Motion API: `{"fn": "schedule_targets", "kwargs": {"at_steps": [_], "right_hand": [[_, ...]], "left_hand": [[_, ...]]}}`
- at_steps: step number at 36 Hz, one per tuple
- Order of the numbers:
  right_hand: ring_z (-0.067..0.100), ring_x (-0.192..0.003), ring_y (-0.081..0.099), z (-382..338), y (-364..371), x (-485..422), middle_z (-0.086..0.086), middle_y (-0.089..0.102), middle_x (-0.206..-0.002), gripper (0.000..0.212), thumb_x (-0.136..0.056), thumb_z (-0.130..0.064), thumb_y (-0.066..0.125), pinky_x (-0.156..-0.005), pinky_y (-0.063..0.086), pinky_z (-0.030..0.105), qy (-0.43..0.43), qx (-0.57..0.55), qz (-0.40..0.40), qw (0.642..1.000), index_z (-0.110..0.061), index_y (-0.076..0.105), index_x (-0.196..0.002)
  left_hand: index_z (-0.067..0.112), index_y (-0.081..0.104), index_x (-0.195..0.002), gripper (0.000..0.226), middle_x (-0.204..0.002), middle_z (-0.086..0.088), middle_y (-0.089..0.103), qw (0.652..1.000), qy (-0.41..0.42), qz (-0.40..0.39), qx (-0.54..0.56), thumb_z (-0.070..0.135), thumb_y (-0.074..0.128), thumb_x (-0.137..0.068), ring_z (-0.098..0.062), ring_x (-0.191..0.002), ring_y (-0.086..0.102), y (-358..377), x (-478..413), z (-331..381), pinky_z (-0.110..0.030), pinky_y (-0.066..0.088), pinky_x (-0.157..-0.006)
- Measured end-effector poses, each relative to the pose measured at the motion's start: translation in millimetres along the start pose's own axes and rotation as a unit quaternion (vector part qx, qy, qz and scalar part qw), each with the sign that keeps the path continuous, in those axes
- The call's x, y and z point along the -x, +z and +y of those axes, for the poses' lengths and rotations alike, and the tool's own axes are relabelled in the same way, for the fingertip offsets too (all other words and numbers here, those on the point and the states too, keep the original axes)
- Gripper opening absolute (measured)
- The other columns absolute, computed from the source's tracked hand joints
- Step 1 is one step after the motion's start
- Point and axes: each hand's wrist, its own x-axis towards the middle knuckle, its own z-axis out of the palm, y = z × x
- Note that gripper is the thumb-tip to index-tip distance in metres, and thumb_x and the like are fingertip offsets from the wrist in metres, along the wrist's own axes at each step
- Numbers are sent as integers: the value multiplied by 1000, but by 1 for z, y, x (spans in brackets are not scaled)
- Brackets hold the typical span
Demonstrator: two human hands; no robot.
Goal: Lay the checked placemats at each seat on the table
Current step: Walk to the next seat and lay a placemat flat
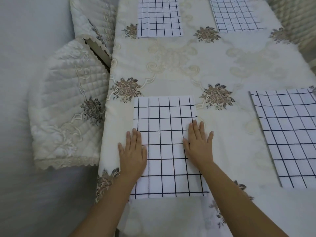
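Observation:
A white placemat with a dark check (164,147) lies flat near the table's front left edge. My left hand (133,153) rests palm down on its left edge, fingers together. My right hand (199,142) lies flat on its right edge, fingers slightly spread. Neither hand grips anything. A second checked placemat (290,134) lies at the front right, a third (159,16) at the far left and another (236,12) at the far right of the table (188,62), which wears a cream embroidered cloth.
Two chairs with quilted cream covers stand along the table's left side, one close (68,103) and one farther back (92,19). Another quilted chair back (294,21) shows at the far right. Grey floor (20,65) fills the left.

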Motion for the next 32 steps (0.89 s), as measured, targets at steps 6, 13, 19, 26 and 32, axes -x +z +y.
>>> {"fn": "schedule_targets", "kwargs": {"at_steps": [6,13,19,26,32], "right_hand": [[33,-127,48,-37,15,37,12,50,-139,55,-84,-29,33,-93,39,60,-53,44,71,995,-5,48,-132],[16,-146,-5,-47,52,71,3,32,-148,54,-89,-32,33,-109,19,48,-73,4,69,995,-12,31,-139],[16,-144,9,-28,37,71,3,32,-149,56,-89,-33,33,-109,18,47,-40,5,58,998,-12,32,-141],[9,-144,-13,-6,24,74,-3,30,-149,56,-89,-34,31,-105,24,51,6,24,42,999,-16,28,-142],[22,-133,25,-11,18,73,5,43,-144,57,-87,-34,33,-90,42,59,26,29,16,999,-14,31,-140]], "left_hand": [[9,27,-142,55,-150,-6,32,996,65,53,-2,29,27,-91,-13,-145,-9,15,34,31,-55,20,-106],[20,-2,-149,54,-157,5,-10,996,87,35,-6,39,3,-99,-12,-145,-7,37,59,30,-46,2,-112],[17,27,-144,56,-153,-5,27,998,66,12,0,34,27,-91,-20,-144,14,21,59,16,-61,32,-100],[19,24,-145,57,-157,3,-2,998,65,-20,-16,40,1,-97,-13,-146,-3,18,58,-5,-60,32,-100],[19,27,-143,58,-154,1,21,998,57,-23,-21,40,0,-96,-11,-145,-9,11,57,-2,-62,34,-97]]}}
